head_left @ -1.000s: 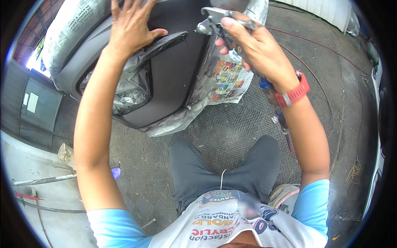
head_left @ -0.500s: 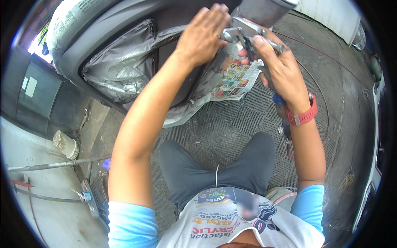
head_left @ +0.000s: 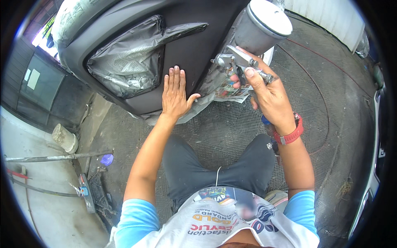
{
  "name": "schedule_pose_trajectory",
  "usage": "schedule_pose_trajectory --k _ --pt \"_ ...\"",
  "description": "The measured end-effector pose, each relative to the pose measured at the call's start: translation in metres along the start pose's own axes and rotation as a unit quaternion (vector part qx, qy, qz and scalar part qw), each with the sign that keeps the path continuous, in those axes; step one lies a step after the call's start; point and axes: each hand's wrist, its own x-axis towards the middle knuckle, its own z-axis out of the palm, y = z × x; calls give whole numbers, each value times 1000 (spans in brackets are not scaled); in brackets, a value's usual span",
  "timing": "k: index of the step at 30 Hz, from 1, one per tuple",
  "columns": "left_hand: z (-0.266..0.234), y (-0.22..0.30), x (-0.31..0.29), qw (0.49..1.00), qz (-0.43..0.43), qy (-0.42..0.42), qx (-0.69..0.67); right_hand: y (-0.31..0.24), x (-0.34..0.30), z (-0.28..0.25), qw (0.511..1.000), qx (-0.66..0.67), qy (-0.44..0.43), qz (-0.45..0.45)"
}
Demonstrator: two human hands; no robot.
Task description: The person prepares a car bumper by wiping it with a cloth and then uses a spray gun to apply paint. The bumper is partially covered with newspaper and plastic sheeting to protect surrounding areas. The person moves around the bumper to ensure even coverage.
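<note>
My right hand (head_left: pixel 269 93) is wrapped round a spray gun (head_left: pixel 237 62), whose grey paint cup (head_left: pixel 258 31) with a white lid sits on top. My left hand (head_left: pixel 178 93) lies flat with fingers stretched out on the dark grey car body panel (head_left: pixel 188 47). Left of that hand, a masked lamp area (head_left: pixel 128 62) is covered in crinkled plastic or paper. Printed newspaper (head_left: pixel 231 93) hangs along the panel's right edge, partly behind the gun and my right fingers. The gun is held apart from the panel, to its right.
A thin hose (head_left: pixel 312 76) runs over the textured floor at right. At left, a dirty white bucket (head_left: pixel 65 138) lies tilted near a metal pole (head_left: pixel 58 158) and a grey wall. Another vehicle's edge (head_left: pixel 370 182) stands at the far right.
My left hand has moved away from the spray gun, down and left onto the panel. The gun in my right hand has come lower, and its cup shows more fully.
</note>
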Motion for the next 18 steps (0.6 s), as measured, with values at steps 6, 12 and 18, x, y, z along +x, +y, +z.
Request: schedule_pose_trajectory --k 6,12,18 --pt "-24 12 87 995 98 -12 -19 1 -9 -4 998 -45 3 46" --pt "-21 -12 42 960 242 -132 50 11 -17 2 998 -31 17 61" --pt "-32 -47 -31 915 296 -268 53 23 -35 -1 996 -20 2 85"
